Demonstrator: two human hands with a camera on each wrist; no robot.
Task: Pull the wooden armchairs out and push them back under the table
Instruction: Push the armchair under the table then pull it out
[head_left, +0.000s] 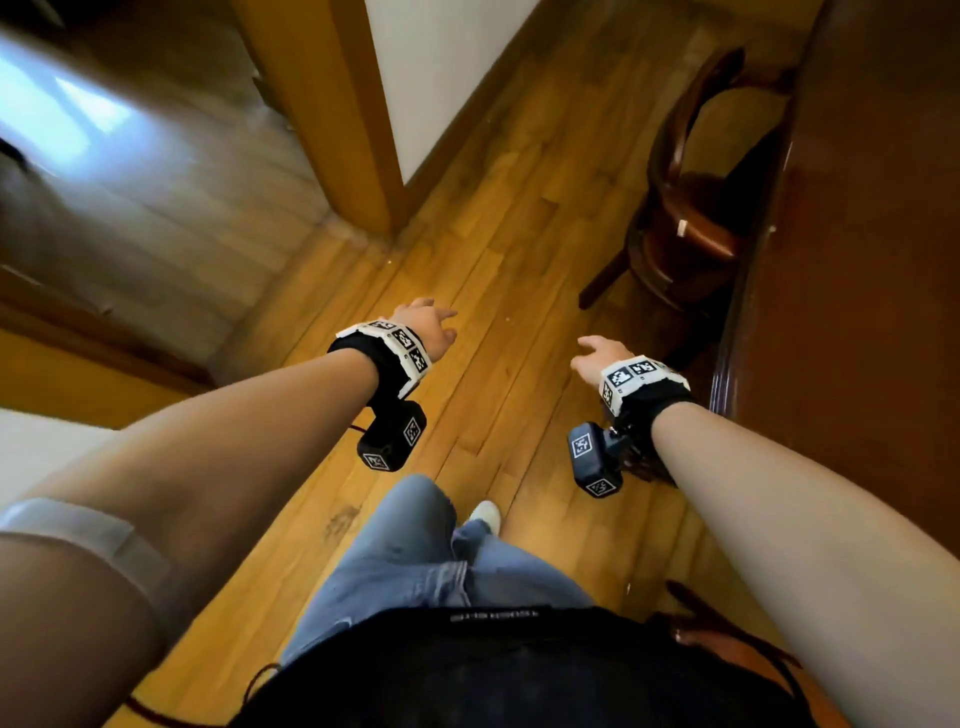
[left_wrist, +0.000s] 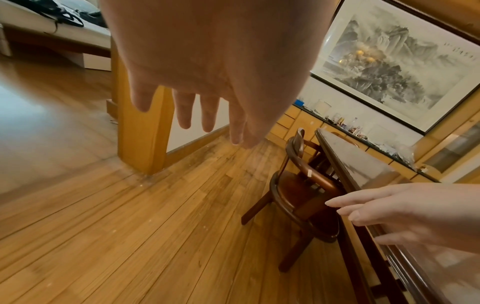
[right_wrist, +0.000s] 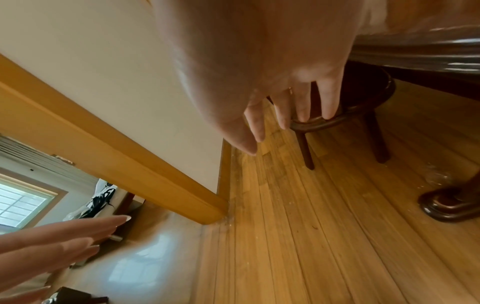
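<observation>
**Two empty hands, one tucked armchair**

Both hands, left (head_left: 427, 323) and right (head_left: 597, 358), hover with fingers spread and hold nothing. The armchair (head_left: 680, 208) (dark glossy wood, curved back, round seat) sits tucked against the table (head_left: 857, 218) edge. Bare plank floor (head_left: 493, 249) lies open between chair and wall (head_left: 415, 78). The waistband lettering is unreadable.

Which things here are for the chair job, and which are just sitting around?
For the job: armchair, table, left hand, right hand, both open and empty.

Just around: painting, sideboard clutter, doorpost.
</observation>
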